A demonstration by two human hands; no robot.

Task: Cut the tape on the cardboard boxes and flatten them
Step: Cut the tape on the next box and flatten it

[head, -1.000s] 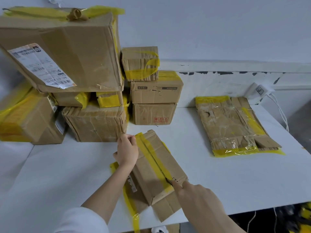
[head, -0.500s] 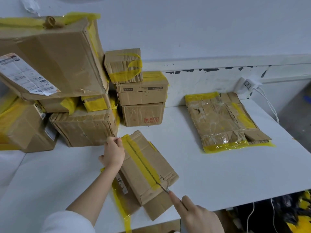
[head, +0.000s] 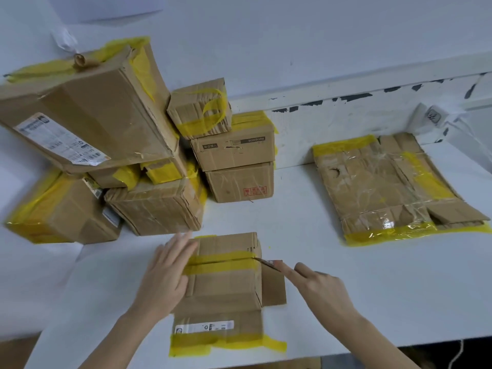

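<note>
At nine o'clock of the small cardboard box (head: 226, 272), the left hand (head: 165, 275) now lies flat on it, fingers straight and together, where moments ago they curled at its far corner. The box has swung square, front-centre on the white table (head: 346, 302). At three o'clock the right hand (head: 319, 288), forefinger extended, grips the blade (head: 262, 261) at the yellow tape (head: 221, 261)'s end — seam looks cut, flattening next.

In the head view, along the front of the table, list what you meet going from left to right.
Left hand → box being cut → knife blade → right hand. Farther back and right lies the flattened cardboard.
</note>
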